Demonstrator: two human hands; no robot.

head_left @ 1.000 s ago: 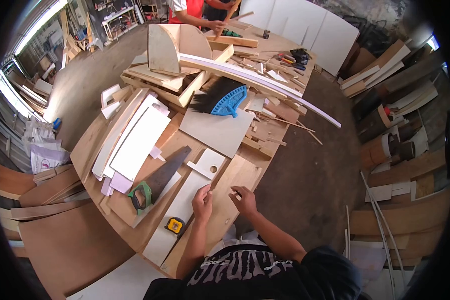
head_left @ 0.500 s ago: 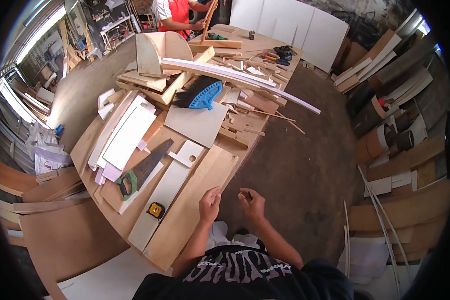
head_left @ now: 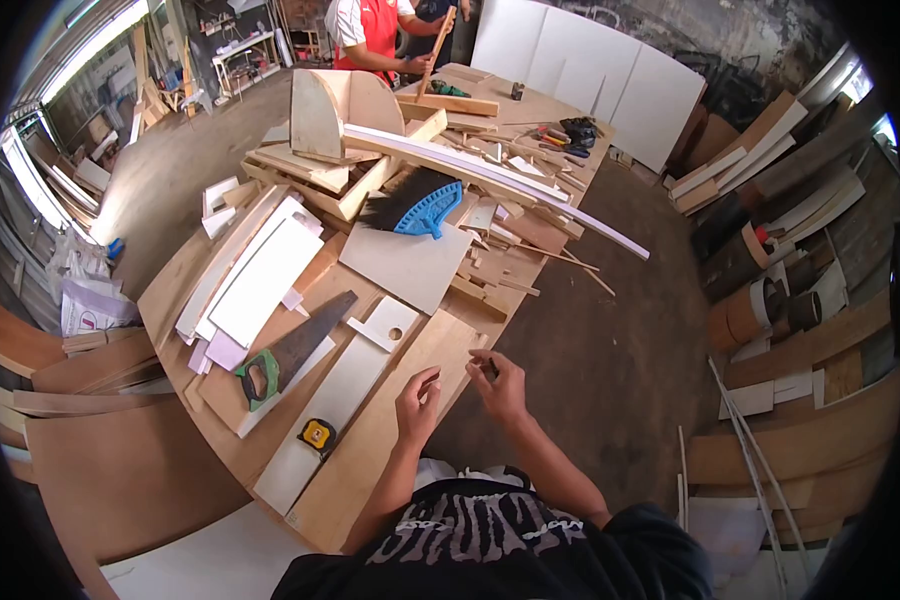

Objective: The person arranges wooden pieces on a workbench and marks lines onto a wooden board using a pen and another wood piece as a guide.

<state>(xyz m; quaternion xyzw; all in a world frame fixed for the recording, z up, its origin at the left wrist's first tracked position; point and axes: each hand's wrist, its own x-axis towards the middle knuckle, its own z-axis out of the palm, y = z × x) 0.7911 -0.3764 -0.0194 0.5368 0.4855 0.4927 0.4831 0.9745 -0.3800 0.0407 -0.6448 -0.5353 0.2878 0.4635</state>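
My left hand (head_left: 416, 405) is over the near edge of a long plywood board (head_left: 390, 430), its fingers loosely bent and nothing visible in them. My right hand (head_left: 500, 388) hovers close by at the board's right edge, thumb and fingers apart, also holding nothing I can see. Beside the board lies a long white panel (head_left: 335, 400) with a yellow and black tape measure (head_left: 317, 434) on it. A white T-shaped piece (head_left: 385, 322) with a round hole is at the panel's far end. Farther left rests a handsaw (head_left: 295, 350) with a green and black handle.
A blue brush (head_left: 430, 210) with dark bristles lies on a pale panel (head_left: 405, 262). Scrap wood, white boards (head_left: 260, 270) and a long white strip (head_left: 530, 185) crowd the table. A person in red (head_left: 378, 38) holds a wooden piece at the far end. Boards lean along the right wall.
My right hand has moved up and left, over the board's edge and closer to my left hand. The view has shifted slightly. The tools on the table stay in place.
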